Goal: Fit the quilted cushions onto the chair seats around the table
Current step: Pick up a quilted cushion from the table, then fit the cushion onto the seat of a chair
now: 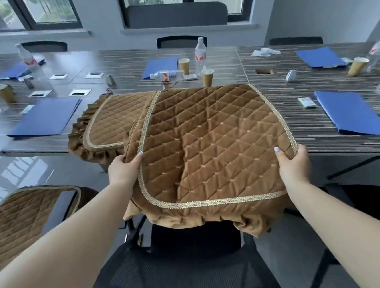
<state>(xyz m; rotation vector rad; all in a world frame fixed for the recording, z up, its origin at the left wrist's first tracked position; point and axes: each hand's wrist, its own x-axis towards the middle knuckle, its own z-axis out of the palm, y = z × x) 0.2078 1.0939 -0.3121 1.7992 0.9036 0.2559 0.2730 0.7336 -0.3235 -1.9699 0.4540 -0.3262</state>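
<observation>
You hold a brown quilted cushion (210, 146) by its two near corners, its far end lying on the tabletop (309, 118) and its near end hanging over the black mesh chair (185, 274) below. The velvety fabric is stitched in diamonds, edged with gold braid and skirted by a gathered ruffle. Your left hand (123, 171) pinches the left corner, thumb on top and fingers curled underneath; your right hand (294, 164) grips the right corner the same way. A second matching cushion (110, 121) lies flat on the tabletop, partly under the first. A third cushion (17, 220) already covers the chair at your left. Blue folders (47, 117), paper cups (208, 77) and clear water bottles (200, 54) sit on the streaked wood-grain tabletop.
</observation>
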